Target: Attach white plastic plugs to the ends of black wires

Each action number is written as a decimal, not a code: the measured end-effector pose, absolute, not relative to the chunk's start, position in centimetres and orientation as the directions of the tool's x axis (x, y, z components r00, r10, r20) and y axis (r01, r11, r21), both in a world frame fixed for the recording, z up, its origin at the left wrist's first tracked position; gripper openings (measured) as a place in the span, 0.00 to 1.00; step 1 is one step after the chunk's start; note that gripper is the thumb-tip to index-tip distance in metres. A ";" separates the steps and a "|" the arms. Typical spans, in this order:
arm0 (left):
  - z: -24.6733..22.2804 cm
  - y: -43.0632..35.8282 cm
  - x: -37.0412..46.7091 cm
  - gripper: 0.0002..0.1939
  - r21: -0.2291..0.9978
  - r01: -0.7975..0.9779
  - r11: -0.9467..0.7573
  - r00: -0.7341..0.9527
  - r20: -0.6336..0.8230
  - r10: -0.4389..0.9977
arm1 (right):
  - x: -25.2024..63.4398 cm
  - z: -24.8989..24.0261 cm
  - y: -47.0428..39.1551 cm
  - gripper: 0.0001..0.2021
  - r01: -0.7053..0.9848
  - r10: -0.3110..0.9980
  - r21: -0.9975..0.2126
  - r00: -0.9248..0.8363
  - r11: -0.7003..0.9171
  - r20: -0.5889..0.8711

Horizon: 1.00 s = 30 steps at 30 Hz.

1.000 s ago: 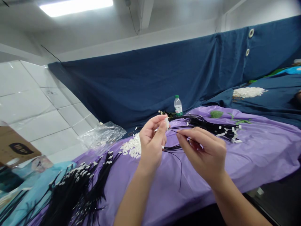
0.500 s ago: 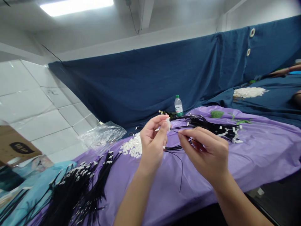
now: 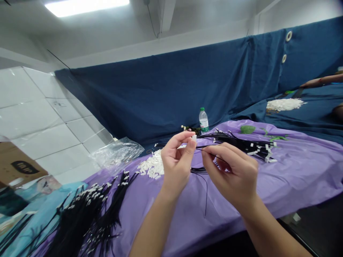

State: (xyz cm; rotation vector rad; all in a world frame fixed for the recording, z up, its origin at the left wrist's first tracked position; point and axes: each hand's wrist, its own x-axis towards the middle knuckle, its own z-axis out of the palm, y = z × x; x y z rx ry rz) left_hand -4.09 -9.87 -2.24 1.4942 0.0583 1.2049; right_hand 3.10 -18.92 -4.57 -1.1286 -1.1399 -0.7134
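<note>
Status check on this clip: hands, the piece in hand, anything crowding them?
Left hand pinches a white connector in its fingers. Right hand pinches a thin black wire, tip near the connector. Black wire bundle lies just behind; nothing between the hands.

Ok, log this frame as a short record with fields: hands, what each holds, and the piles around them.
left hand: pinches a small white connector
right hand: pinches a thin black wire
behind hands: black wire bundle with white ends
near left: second black bundle
loose parts: white connector pile
surface: purple cloth
also: water bottle, plastic bag
</note>
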 end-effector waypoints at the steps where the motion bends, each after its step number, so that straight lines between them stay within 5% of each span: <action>1: -2.3 -9.8 -4.0 0.10 0.757 -0.560 -0.338 0.474 0.627 0.618 | 3.1 -4.6 -18.8 0.07 0.892 0.095 -0.320 0.306 0.318 0.947; 16: -3.2 -9.0 -2.4 0.13 0.844 -0.508 -0.173 0.573 0.481 0.663 | 3.9 -6.3 -17.2 0.07 0.919 0.071 -0.323 0.315 0.226 0.946; 22: -1.7 -6.5 -2.7 0.13 0.819 -0.572 -0.034 0.476 0.365 0.800 | 5.4 -8.2 -17.7 0.18 0.982 -0.202 -0.128 0.154 0.136 0.967; 24: -1.0 -5.2 -3.1 0.12 0.799 -0.600 0.036 0.455 0.304 0.837 | 6.2 -9.0 -17.8 0.19 0.978 -0.130 -0.103 0.127 0.180 0.983; 28: -0.1 -2.6 -4.0 0.08 0.741 -0.645 0.184 0.439 0.162 0.884 | 7.3 -10.9 -16.9 0.19 0.936 0.324 -0.106 -0.010 0.337 0.946; 30: 0.0 -1.7 -4.1 0.04 0.707 -0.659 0.256 0.458 0.107 0.882 | 7.2 -11.8 -16.1 0.19 0.920 0.417 -0.101 -0.073 0.378 0.906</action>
